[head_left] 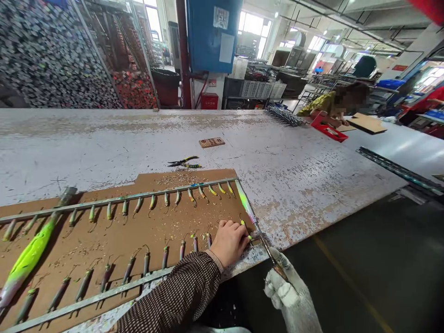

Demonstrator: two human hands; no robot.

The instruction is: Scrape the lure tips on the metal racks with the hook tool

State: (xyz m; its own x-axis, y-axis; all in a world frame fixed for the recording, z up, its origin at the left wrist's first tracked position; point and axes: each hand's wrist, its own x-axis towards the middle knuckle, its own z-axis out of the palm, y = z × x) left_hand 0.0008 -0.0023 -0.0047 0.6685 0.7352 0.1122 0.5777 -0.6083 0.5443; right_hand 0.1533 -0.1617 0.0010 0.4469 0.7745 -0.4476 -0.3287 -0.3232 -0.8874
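The gloved right hand [289, 289] has its fingers curled tightly around a thin tool [267, 248] pointing away over the counter [294, 196]. Just beyond, the bare left hand [229, 240] bends downward, a small lure [243, 223] just beside its fingertips; whether they grip anything, I cannot tell. A slip of the tool could nick those fingers, being so near and unprotected. The tool's far end reaches a larger lure [244, 201]. Pliers [183, 162] lie farther off, past 2 rows of lures.
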